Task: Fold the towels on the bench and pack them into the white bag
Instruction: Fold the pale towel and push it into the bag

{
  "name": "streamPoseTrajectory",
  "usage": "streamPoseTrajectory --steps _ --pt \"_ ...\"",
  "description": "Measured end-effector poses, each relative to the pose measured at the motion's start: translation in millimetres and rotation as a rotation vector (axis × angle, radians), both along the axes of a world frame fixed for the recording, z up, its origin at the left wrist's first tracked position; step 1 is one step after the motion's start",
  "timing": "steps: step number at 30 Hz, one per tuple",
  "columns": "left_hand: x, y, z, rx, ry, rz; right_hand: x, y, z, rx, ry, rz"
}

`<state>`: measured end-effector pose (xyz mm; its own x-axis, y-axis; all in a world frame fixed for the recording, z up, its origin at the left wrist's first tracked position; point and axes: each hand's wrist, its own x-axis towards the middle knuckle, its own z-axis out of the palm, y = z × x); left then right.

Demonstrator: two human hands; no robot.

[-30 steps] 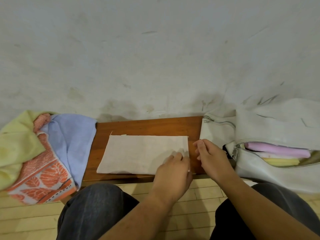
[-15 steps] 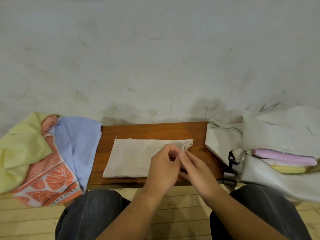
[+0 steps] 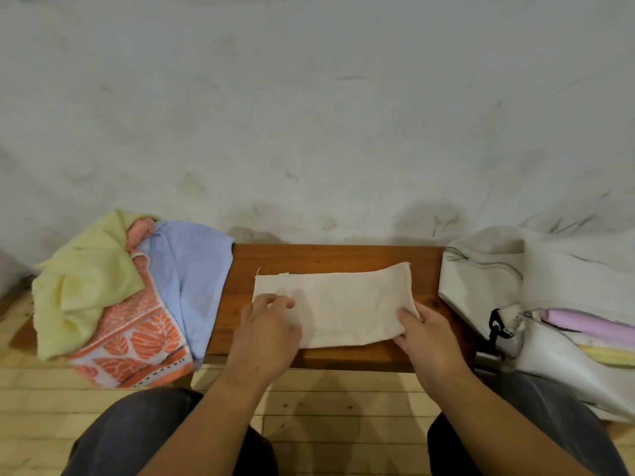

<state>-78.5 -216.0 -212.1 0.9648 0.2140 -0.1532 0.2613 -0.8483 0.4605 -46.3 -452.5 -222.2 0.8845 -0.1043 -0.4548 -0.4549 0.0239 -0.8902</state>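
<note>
A cream towel [image 3: 347,304], folded into a long strip, lies across the middle of the wooden bench [image 3: 326,257]. My left hand [image 3: 266,329] rests on its near left end with the fingers curled on the cloth. My right hand [image 3: 424,334] grips the strip's right end, which is lifted off the bench. The white bag [image 3: 488,286] stands at the right end of the bench, unzipped, with a folded pink towel [image 3: 591,326] and a folded yellow towel [image 3: 611,353] showing inside.
A heap of unfolded towels covers the bench's left end: a pale yellow one [image 3: 82,286], an orange leaf-patterned one [image 3: 137,341] and a light blue one [image 3: 192,269]. A stained white wall rises right behind the bench. My knees and a wooden plank floor [image 3: 343,400] are below.
My hands were together at the towel's right end; now the left hand has slid to the left end and the right holds the lifted right end. The towel looks narrower.
</note>
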Motion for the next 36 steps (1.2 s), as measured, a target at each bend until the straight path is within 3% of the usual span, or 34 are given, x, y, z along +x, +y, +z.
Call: streamPoseTrajectory --steps 3,7,14,17,21,23,30,36 --pt "-7.2 7.6 -8.2 0.100 0.102 -0.035 3.4 -5.6 6.2 0.119 0.001 -0.133" --pt "-11.2 -8.5 -12.8 0.087 0.043 -0.137 7.0 -11.1 16.4 0.125 -0.057 -0.258" --pt "-6.3 -41.5 -13.2 -0.088 0.033 -0.298 9.6 -9.4 31.7 -0.093 -0.274 -0.342" --pt "-3.8 -44.2 -11.8 -0.170 0.041 -0.306 3.4 -1.1 31.1 -0.297 -0.452 -0.105" --pt "1.5 -35.6 -11.7 -0.373 0.035 -0.268 -3.3 17.9 0.5 -0.725 -0.663 0.500" --pt "5.9 -33.4 -10.9 -0.476 0.042 -0.191 -4.6 29.1 -15.1 -0.861 -0.699 0.673" --pt "19.0 -31.2 -6.9 -0.696 0.055 0.113 -3.5 43.2 -32.3 -1.109 -0.625 0.843" --pt "21.2 -36.3 -7.6 -0.617 -0.015 0.087 -9.2 44.6 -31.3 -1.134 -0.612 0.858"
